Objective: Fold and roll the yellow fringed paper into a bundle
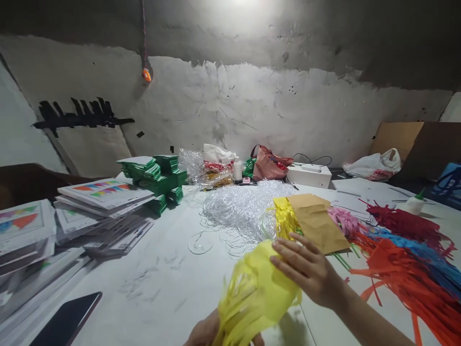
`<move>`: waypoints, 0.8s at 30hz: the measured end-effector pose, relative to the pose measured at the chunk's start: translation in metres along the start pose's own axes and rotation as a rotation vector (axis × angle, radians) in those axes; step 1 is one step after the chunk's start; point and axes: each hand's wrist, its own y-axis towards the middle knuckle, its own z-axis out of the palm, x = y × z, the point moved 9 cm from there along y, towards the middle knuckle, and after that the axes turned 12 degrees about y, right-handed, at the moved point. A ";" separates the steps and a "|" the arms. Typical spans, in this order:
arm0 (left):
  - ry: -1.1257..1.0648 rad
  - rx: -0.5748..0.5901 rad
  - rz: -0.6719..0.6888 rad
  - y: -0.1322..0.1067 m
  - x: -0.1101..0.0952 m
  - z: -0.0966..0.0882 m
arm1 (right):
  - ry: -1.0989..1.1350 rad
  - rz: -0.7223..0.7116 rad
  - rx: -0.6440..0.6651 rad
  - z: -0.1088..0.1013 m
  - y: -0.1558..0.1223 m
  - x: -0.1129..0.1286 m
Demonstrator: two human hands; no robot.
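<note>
Our yellow fringed paper (262,288) sits between five and six o'clock in the view, raised above the white tabletop (144,298). Our left hand (207,329) has its grip closed round the fringed end, while our right hand (309,271) lays its fingers over the smooth uncut part; with that thumb hidden, we cannot tell whether it pinches. We judge the paper very light, limp and easily torn, its thin strips apt to tangle or rip, so the plain band is the safer hold, taken softly with flat fingers. As for containers, measured from the paper, a white bottle (237,169) stands near twelve o'clock, its contents hidden. Beside it, at eleven, crumpled clear plastic (190,163) seems to wrap red and gold material. A reddish tote bag (266,166) slumps at twelve, with something red at its mouth. At one o'clock we see a closed white carton (309,178); past it, a white carrier bag (372,166), contents unclear. A green-tipped squeeze bottle (414,205) waits at two.
</note>
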 end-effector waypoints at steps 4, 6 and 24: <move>-0.018 -0.072 -0.034 -0.017 -0.009 -0.017 | -0.109 0.036 -0.022 -0.035 0.005 0.009; 0.066 -0.137 -0.115 -0.036 -0.011 -0.037 | -0.106 0.045 0.053 -0.017 -0.002 0.023; 2.412 -0.188 0.683 0.009 0.023 0.028 | -0.039 0.190 0.176 0.161 -0.115 0.059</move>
